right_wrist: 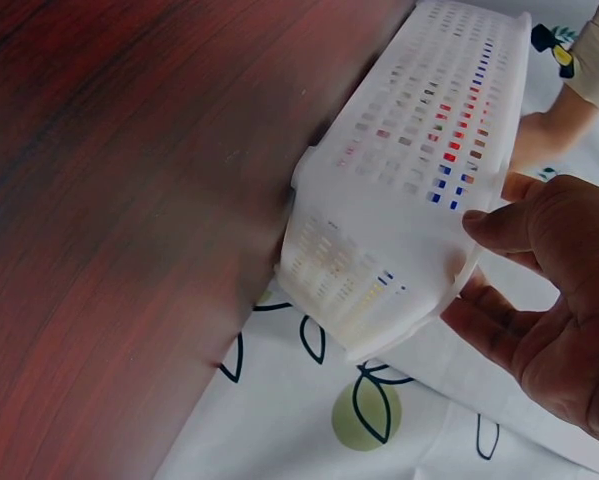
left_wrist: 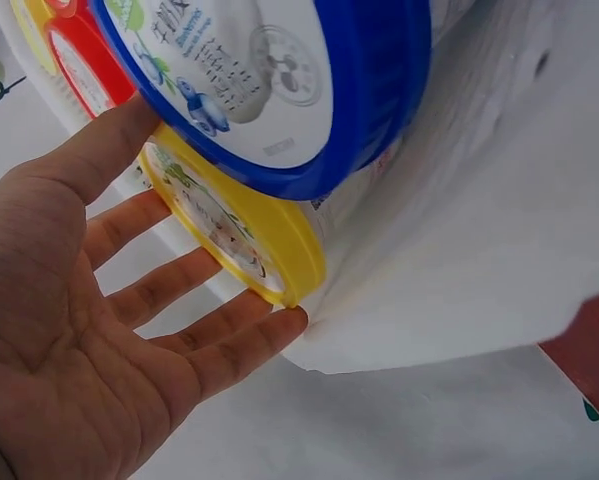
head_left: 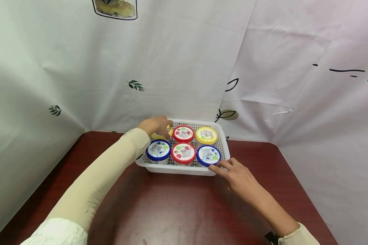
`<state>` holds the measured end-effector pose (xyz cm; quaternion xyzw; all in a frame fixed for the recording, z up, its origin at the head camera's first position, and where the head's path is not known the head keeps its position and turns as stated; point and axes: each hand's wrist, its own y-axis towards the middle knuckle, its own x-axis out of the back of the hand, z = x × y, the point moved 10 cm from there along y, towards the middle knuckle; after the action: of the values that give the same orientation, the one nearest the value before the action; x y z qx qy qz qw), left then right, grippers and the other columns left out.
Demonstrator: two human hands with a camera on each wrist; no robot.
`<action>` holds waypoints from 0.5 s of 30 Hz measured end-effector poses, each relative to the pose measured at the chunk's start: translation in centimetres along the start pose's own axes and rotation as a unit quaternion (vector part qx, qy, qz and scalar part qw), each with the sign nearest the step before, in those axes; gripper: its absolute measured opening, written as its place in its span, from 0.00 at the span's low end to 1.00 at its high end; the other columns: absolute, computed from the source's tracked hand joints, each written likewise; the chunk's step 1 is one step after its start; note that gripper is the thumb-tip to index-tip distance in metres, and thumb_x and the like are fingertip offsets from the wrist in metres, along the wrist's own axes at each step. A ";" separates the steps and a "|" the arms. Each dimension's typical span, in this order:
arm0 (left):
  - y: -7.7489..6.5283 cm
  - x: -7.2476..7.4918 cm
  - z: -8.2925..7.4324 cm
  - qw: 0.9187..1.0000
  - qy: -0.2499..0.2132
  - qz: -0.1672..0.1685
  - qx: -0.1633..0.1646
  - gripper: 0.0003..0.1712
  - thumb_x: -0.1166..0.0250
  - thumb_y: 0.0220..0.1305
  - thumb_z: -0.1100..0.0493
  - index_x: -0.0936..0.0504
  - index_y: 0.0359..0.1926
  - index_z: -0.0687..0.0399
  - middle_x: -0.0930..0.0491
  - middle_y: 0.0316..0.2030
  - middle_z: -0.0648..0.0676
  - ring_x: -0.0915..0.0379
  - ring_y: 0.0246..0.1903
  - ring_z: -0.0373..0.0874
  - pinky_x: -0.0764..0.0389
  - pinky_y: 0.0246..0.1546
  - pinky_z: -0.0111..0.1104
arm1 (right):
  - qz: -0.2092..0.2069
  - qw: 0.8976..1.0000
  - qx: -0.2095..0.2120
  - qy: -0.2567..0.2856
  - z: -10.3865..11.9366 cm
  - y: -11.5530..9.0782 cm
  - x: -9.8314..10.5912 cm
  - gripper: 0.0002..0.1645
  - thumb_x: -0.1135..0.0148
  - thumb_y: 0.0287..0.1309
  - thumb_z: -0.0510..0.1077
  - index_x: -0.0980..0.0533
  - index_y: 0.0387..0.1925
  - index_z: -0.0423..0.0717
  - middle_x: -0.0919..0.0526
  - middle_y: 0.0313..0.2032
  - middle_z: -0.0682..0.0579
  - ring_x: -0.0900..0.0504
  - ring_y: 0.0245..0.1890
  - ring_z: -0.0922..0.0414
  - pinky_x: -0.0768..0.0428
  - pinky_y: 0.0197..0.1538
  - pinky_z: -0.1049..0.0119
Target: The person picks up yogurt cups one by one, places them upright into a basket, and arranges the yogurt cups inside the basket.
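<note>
A white perforated plastic basket (head_left: 184, 171) holds several clear jars with printed lids. My left hand (head_left: 156, 126) reaches over its back left corner, at a yellow-lidded jar (left_wrist: 219, 220). In the left wrist view the thumb and spread fingers bracket that lid, fingertips at its rim. A blue-lidded jar (head_left: 158, 150) stands just in front. My right hand (head_left: 237, 175) holds the basket's front right corner, thumb against the outer wall and other fingers about the rim. Beside its fingertips is another blue-lidded jar (head_left: 208, 155). Jar bodies are mostly hidden by their lids and the basket.
Two red-lidded jars (head_left: 183, 152) fill the middle column, and a second yellow-lidded jar (head_left: 206, 135) sits at the back right. Under the basket is a dark red wooden table (head_left: 171, 207). White printed cloth (head_left: 184, 68) hangs close behind and along both sides.
</note>
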<state>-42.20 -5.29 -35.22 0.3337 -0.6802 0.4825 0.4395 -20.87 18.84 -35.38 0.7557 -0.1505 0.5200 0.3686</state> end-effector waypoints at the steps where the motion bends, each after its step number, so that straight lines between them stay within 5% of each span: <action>1: 0.0 -0.1 0.0 1.000 0.001 0.001 0.000 0.45 0.26 0.75 0.43 0.30 0.86 0.48 0.45 0.89 0.67 0.47 0.88 0.69 0.39 0.85 0.65 | 0.000 1.000 0.000 0.001 0.0 0.0 0.0 0.39 0.19 0.51 0.29 0.10 0.63 0.60 0.10 0.51 0.54 0.18 0.45 0.51 0.13 0.43 0.58; 15: 0.3 -0.8 -0.1 1.000 0.018 0.018 0.006 0.47 0.27 0.76 0.39 0.33 0.87 0.43 0.47 0.90 0.64 0.53 0.89 0.71 0.38 0.84 0.68 | 0.006 1.000 -0.004 0.003 0.0 0.0 -0.1 0.40 0.18 0.50 0.29 0.11 0.64 0.60 0.10 0.51 0.54 0.18 0.45 0.51 0.14 0.43 0.58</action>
<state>-42.15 -5.03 -36.07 0.3157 -0.6749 0.5004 0.4409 -20.94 18.82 -35.45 0.7516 -0.1558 0.5238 0.3693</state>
